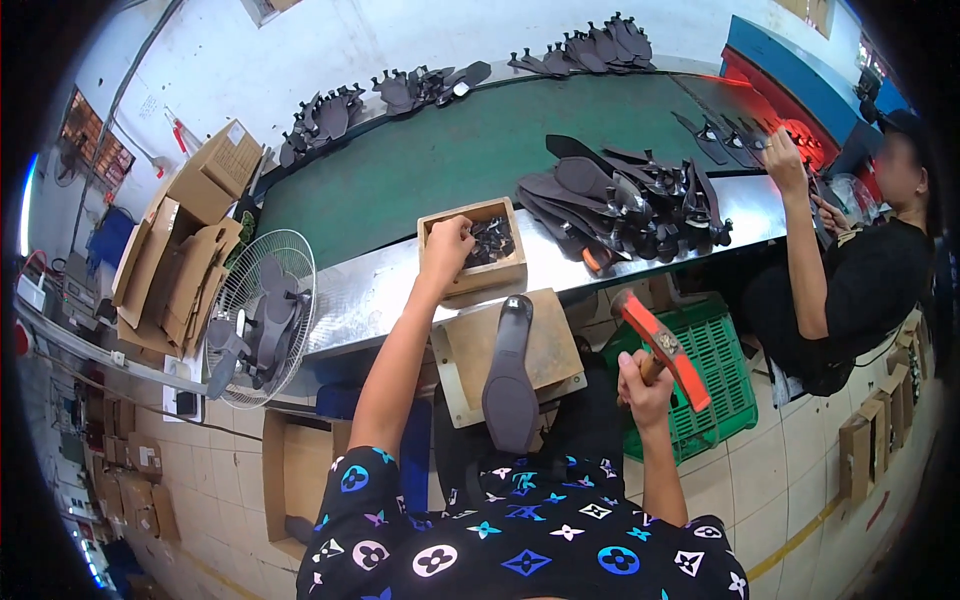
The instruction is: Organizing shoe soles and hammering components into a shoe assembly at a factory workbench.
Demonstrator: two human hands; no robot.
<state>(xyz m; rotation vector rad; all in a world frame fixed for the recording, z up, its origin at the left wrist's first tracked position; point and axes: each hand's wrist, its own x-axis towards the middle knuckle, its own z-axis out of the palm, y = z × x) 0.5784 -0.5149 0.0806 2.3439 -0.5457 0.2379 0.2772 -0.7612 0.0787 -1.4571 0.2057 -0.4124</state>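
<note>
My left hand (447,243) reaches into a wooden box (485,279) of small black parts (493,240) on the counter. Its fingers are bent together at the box's left side, and whatever they pinch is hidden. In my right hand (646,392) is a hammer (664,347) with an orange-red head, gripped by its wooden handle and raised right of my lap. Between my arms, a dark grey shoe sole (510,390) lies on a board-topped stand (556,345), its black heel end toward the counter. Neither hand touches the sole.
Heeled soles (590,190) are heaped on the metal counter edge (375,290), beside a green belt (400,165). More stand in a round wire basket (262,335) at left. A green crate (690,350) is at right, near a co-worker (850,270) handling items. Cardboard boxes (215,170) stack up left.
</note>
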